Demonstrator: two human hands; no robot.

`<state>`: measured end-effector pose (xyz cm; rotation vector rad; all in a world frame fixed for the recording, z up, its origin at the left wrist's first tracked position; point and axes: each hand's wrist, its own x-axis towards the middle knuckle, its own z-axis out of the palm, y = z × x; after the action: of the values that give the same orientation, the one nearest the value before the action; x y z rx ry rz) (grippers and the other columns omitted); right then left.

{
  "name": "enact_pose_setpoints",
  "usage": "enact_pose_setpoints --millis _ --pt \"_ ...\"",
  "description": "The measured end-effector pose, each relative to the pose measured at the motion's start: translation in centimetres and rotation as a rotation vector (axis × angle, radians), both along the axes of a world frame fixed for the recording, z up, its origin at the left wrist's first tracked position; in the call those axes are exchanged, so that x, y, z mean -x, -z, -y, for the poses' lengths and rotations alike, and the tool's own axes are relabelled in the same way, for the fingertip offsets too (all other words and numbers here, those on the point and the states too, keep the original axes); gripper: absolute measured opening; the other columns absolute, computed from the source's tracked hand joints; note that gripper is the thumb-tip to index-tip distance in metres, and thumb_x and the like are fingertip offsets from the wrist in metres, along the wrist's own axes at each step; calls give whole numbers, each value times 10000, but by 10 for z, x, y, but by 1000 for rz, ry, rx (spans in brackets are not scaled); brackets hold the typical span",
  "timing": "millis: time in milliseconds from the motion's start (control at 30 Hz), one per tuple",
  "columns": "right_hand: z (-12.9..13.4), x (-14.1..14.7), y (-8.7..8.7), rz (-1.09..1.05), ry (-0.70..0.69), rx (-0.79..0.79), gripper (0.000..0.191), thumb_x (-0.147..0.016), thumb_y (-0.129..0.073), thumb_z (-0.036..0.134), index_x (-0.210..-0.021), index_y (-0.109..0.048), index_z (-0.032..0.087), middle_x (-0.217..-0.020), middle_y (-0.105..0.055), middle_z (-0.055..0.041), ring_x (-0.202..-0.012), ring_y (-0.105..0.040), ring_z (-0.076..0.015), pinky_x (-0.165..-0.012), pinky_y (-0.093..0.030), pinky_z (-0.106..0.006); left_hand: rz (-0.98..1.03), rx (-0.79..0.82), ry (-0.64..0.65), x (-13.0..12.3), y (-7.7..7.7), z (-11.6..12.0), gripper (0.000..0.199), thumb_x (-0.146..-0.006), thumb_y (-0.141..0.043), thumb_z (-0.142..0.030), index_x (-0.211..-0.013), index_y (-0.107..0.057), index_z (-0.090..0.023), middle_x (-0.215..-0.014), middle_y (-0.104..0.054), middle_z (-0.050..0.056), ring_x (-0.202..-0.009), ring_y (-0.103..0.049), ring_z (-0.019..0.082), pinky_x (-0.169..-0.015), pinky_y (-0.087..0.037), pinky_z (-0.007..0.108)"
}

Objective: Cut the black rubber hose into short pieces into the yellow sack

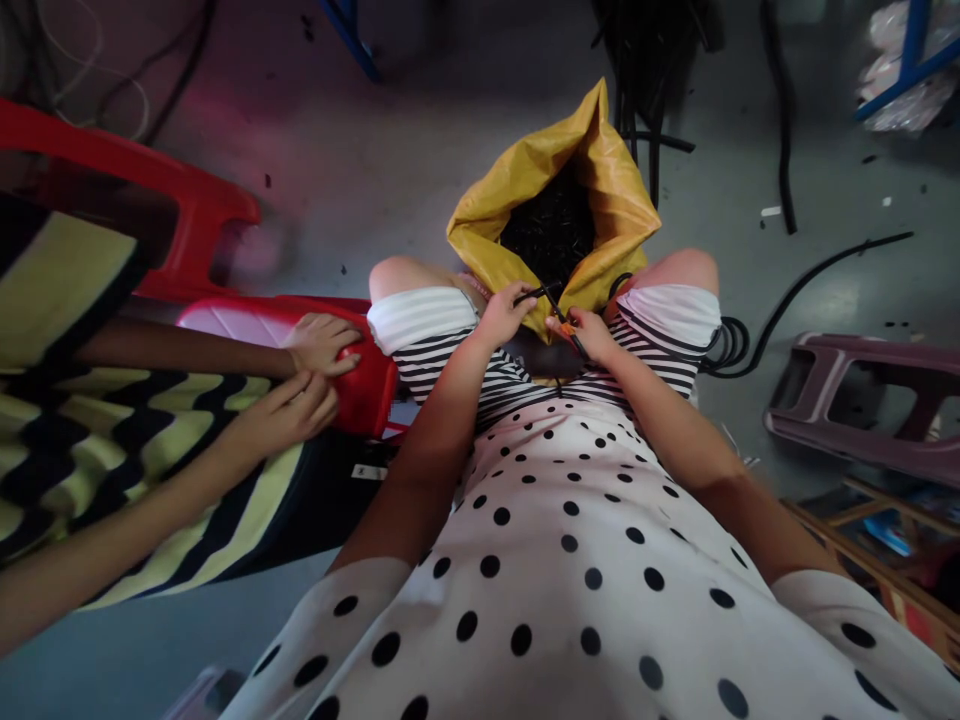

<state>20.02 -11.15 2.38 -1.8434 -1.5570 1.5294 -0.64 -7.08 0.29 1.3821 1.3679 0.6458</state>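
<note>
My left hand point(504, 318) is closed, pinching a short black tube point(531, 294) over the near edge of a yellow sack point(487, 232). Just to its right, my right hand point(591, 335) grips a slim dark tool with an orange part point(568, 328); its exact kind is too small to make out. The tip of that tool crosses close to the tube's end. Between my knees the sack stands with its mouth wide, and a heap of small black pieces point(551, 235) fills the inside.
At my left sits another person, hands point(311, 375) together over a red stool point(367, 385). A purple-grey stool point(862, 400) stands on the right, near a coiled black cable point(731, 345). Long black tubes point(652, 80) lie beyond the sack. A wooden frame point(885, 560) is at lower right.
</note>
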Motion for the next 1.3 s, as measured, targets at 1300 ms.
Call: enact_pose_setpoints --millis 1300 --pt "-2 0 4 33 -51 12 653 -831 -703 850 -771 -501 232 -693 -507 25 -678 -444 -147 -656 -332 -307 49 -20 164 0 16 5 105 -851 -667 -208 -943 -614 -205 -932 -710 40 -975 -701 238 -967 -567 392"
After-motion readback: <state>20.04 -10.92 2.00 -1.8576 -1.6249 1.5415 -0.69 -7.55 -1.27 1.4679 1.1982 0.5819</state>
